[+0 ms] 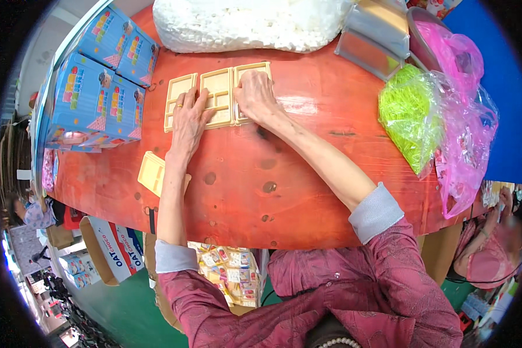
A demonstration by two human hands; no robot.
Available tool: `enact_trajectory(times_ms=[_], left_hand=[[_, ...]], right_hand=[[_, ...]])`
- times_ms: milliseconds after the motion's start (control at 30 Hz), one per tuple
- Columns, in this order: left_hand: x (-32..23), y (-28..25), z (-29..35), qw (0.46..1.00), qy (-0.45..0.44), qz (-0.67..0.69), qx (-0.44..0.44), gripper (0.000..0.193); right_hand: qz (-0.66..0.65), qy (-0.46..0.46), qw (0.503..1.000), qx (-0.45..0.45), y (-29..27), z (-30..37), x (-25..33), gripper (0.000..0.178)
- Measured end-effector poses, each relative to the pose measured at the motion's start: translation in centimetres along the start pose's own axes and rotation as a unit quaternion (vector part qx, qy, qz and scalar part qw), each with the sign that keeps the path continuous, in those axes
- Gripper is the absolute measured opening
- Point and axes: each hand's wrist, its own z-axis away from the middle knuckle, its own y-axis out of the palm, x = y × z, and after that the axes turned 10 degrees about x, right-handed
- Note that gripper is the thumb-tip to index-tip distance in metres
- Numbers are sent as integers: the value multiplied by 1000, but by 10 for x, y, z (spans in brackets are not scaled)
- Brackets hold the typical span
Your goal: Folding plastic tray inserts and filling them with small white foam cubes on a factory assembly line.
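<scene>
Three cream-coloured compartment trays lie side by side on the red table (307,191). My left hand (189,119) rests with its fingers spread across the left tray (180,84) and the edge of the middle tray (216,80). My right hand (256,95) is closed over the right tray (252,68), its fingers curled down into it. The back of that hand hides the fingertips, so what they hold, if anything, cannot be seen. Nearer to me, another cream tray (151,173) lies partly beneath my left forearm.
Blue printed boxes (93,98) stand stacked at the left. A big clear bag of white pieces (249,26) lies at the far edge. To the right are clear plastic sleeves (368,49), bright green shred (409,110) and a pink bag (464,133). Small packets (232,269) fill a box below the table.
</scene>
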Motion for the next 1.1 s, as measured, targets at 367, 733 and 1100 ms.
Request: enact_trajectory(times_ms=[367, 733, 1100], left_hand=[[24, -32, 56, 971, -144, 125, -144, 38], [13, -21, 176, 907, -356, 166, -149, 48], [-42, -37, 172, 658, -320, 636, -245, 40]], right_hand=[[-56, -134, 989, 7, -20, 43, 23, 10], [32, -215, 952, 215, 70, 130, 82, 16], [55, -189, 949, 248, 9, 115, 24, 15]])
